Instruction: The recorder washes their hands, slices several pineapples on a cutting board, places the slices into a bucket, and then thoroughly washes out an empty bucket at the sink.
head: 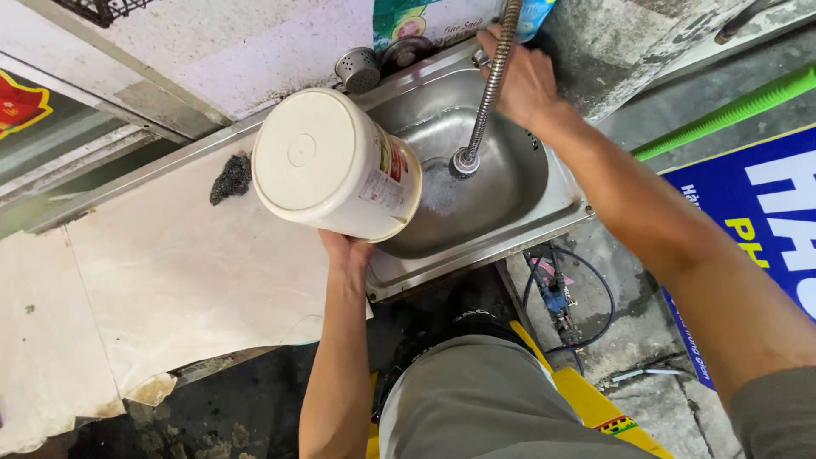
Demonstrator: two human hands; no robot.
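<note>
The left hand (347, 252) grips a cream plastic bucket (333, 164) from below, fingers closed on its lower edge, and holds it tipped on its side over the near left corner of the steel sink (518, 183). The bucket's flat base faces the camera, and its labelled wall leans over the basin. The right hand (520, 78) reaches to the back rim of the sink and is closed around the base of a flexible metal faucet hose (487, 89); whether it holds the hose itself or a tap handle is hard to tell from this angle. The hose hangs down into the basin, its nozzle end (464, 161) just beside the bucket's mouth, with foamy water beneath it. On the pale desk (183, 272) left of the sink lies a dark scouring pad (230, 177), well apart from both hands. A small metal strainer (358, 70) sits on the rim behind the bucket.
</note>
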